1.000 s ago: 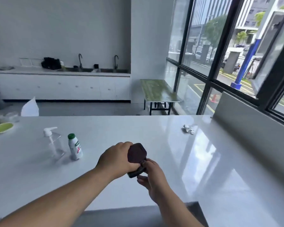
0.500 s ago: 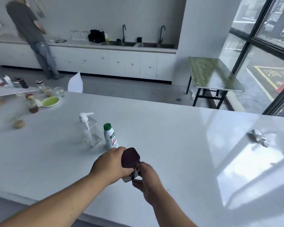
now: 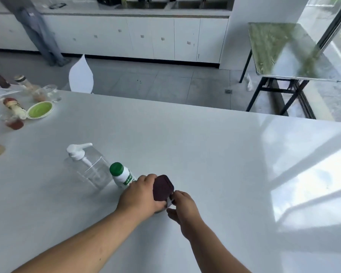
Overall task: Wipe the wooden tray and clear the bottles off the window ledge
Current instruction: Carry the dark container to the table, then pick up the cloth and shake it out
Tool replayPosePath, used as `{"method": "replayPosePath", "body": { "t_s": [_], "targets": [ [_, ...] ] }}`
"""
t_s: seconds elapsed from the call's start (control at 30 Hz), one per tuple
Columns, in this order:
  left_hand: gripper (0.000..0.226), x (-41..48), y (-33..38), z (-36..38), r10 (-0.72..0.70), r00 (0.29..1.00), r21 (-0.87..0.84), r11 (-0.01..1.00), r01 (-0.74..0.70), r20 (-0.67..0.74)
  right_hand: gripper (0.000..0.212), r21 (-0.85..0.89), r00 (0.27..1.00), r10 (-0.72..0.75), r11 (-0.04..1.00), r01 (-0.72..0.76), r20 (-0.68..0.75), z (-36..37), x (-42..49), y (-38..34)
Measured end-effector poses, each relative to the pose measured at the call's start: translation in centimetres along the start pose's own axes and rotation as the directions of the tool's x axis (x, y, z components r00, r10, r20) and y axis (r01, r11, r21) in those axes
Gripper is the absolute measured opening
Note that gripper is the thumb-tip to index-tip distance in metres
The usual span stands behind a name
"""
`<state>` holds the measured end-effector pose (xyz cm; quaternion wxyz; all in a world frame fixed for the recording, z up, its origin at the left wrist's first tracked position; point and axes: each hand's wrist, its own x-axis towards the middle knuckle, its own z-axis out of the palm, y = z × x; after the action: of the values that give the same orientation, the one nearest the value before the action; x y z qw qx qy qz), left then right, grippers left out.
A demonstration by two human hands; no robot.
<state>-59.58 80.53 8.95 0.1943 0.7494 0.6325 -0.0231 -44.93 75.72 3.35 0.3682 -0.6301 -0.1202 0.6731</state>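
My left hand [image 3: 140,196] and my right hand [image 3: 182,206] both grip a small container with a dark maroon square lid [image 3: 162,187], held at the white counter [image 3: 205,154]. Whether its base touches the counter is hidden by my hands. Just left of it stands a small white bottle with a green cap [image 3: 121,175], almost touching my left hand. A clear pump dispenser bottle [image 3: 87,166] stands further left. No wooden tray is in view.
At the counter's far left sit several jars, sauce bottles and a green bowl [image 3: 40,109]. A white chair back [image 3: 80,75] stands behind the counter. A person [image 3: 37,26] stands by the white cabinets. A green-topped folding table [image 3: 287,50] stands by the window at right.
My view has swung left and down, away from the window. My hands carried the maroon-lidded container leftwards, close to the green-capped bottle. Both hands have kept their grip.
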Motion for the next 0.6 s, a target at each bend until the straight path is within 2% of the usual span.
{"method": "replayPosePath", "body": {
  "t_s": [0.13,0.23,0.3,0.33,0.4,0.47,0.53,0.6],
  "targets": [
    [0.089,1.2,0.2,0.6,0.052,0.995,0.06,0.997,-0.057,0.089,0.016,-0.128,0.998,-0.018,0.992,0.011,-0.056,-0.4,-0.4,-0.6],
    [0.084,1.8,1.1,-0.4,0.131,0.985,0.063,0.988,-0.138,0.109,0.039,-0.296,0.978,-0.13,0.952,0.077,-0.164,-0.8,-1.7,-1.8],
    [0.076,2.3,2.1,-1.9,0.227,0.968,0.037,0.972,-0.232,0.106,0.051,-0.497,0.925,-0.289,0.857,0.134,-0.248,-1.4,-3.8,-3.1],
    [0.071,2.4,2.7,-2.7,0.281,0.953,0.019,0.958,-0.285,0.111,0.053,-0.616,0.879,-0.389,0.774,0.148,-0.277,-1.8,-5.2,-3.7],
    [0.066,2.2,4.0,-3.8,0.395,0.908,-0.006,0.917,-0.398,0.137,0.053,-0.808,0.77,-0.555,0.582,0.09,-0.314,-2.8,-8.6,-4.1],
    [0.068,1.2,5.8,-4.3,0.5,0.846,-0.014,0.862,-0.506,0.183,0.054,-0.879,0.691,-0.627,0.475,-0.027,-0.36,-4.0,-12.6,-3.2],
    [0.071,-1.1,7.6,-4.2,0.592,0.766,-0.01,0.793,-0.609,0.251,0.061,-0.865,0.656,-0.605,0.477,-0.155,-0.452,-4.9,-17.1,-0.9],
    [0.076,-4.3,9.5,-3.7,0.68,0.66,-0.01,0.699,-0.715,0.32,0.072,-0.807,0.616,-0.552,0.528,-0.264,-0.562,-5.6,-21.7,2.4]
  ]
}}
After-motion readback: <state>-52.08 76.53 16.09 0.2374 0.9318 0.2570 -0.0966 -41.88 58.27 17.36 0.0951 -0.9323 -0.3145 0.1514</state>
